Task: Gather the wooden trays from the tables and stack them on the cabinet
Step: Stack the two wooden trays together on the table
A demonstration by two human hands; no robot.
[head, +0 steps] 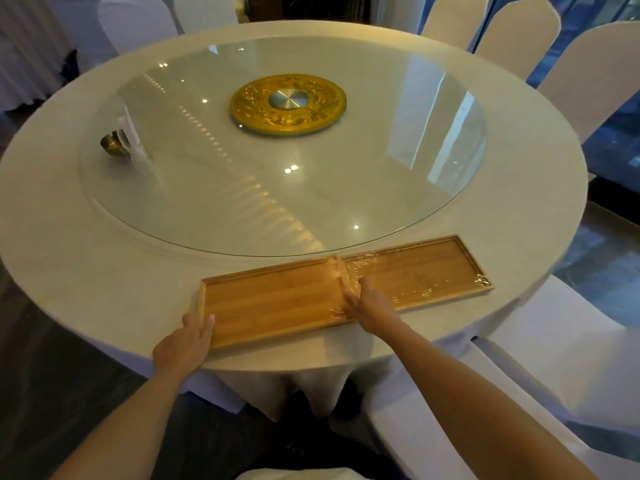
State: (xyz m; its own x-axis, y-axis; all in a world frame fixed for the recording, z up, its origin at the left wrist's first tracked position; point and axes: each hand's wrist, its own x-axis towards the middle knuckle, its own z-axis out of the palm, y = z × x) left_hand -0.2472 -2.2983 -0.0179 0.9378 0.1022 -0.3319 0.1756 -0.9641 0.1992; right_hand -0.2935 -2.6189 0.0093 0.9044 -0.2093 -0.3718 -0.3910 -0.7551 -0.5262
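A long wooden tray (277, 299) lies on the round table (69, 237) near its front edge. Clear plastic film (415, 275) covers the tray's right half and is bunched into a ridge at the middle. I cannot tell whether this is one tray or two set end to end. My left hand (187, 344) grips the tray's near left corner, thumb inside the rim. My right hand (370, 306) rests on the tray's middle, with thumb and fingers either side of the bunched film. No cabinet is in view.
A glass turntable (242, 188) with a gold centre disc (288, 103) fills the table's middle. A small brass holder with a white napkin (119, 142) stands at its left. White-covered chairs (568, 358) ring the table, one close at my right. Dark floor lies at the left.
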